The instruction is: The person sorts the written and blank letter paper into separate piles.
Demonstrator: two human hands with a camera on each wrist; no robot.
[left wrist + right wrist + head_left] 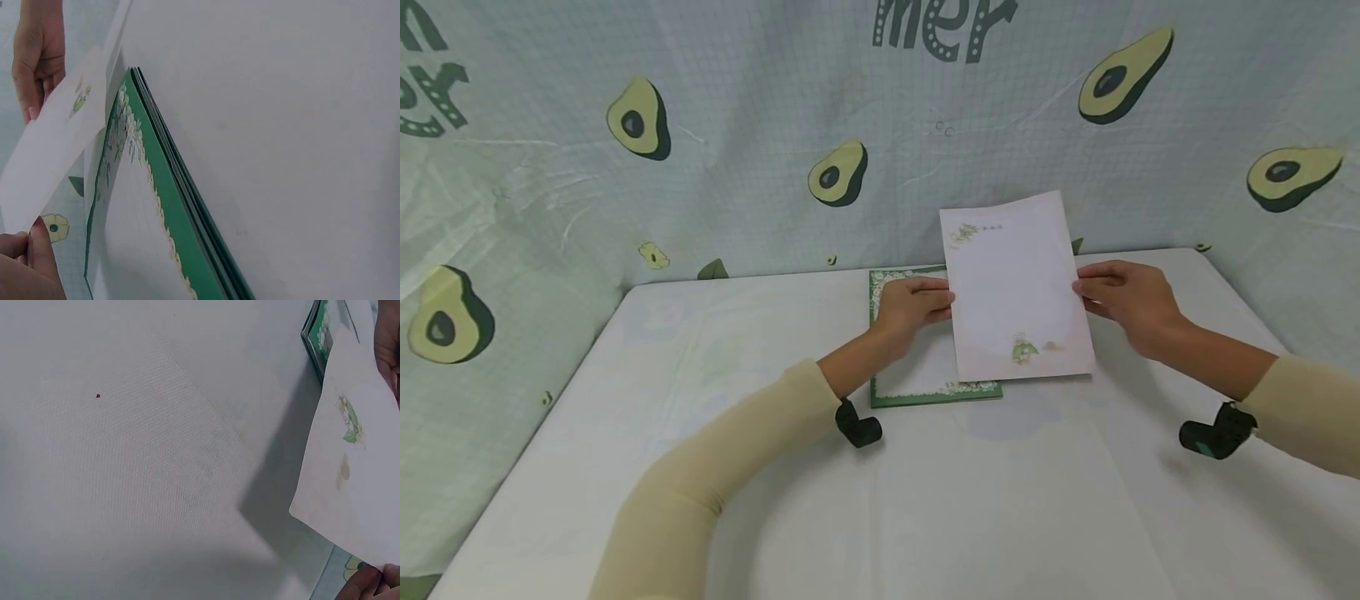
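Left hand (910, 307): fingers pinched together with the thumb on the left edge of the pale sheet.
Right hand (1127, 300): fingers pinched likewise on the sheet's right edge, level with the left hand or nearly so.
Pale sheet (1018, 292): between the two sets of fingers, held up off the bench and tilted, its printed face towards the head camera.
Sheet's print: small plant motifs, one near the upper corner on the left fingers' side with a short line of marks beside it, another below the fingers near the bottom edge.
Green-bordered stack (917, 367): under and just beside the left fingers, lying on the bench, partly covered by the sheet; several layered green edges show in the left wrist view.
Bench (1000, 508): white-covered, below both hands and reaching out to either side of them.
Dark speck (98, 395): on the bench, well apart from the right fingers.
Black devices (857, 425) (1217, 433): one at each wrist, behind the fingers.
Beige sleeves (700, 483) (1311, 408): further back along both arms.
Avocado-print cloth (737, 208): beyond the fingers, hanging behind the bench and at its sides.
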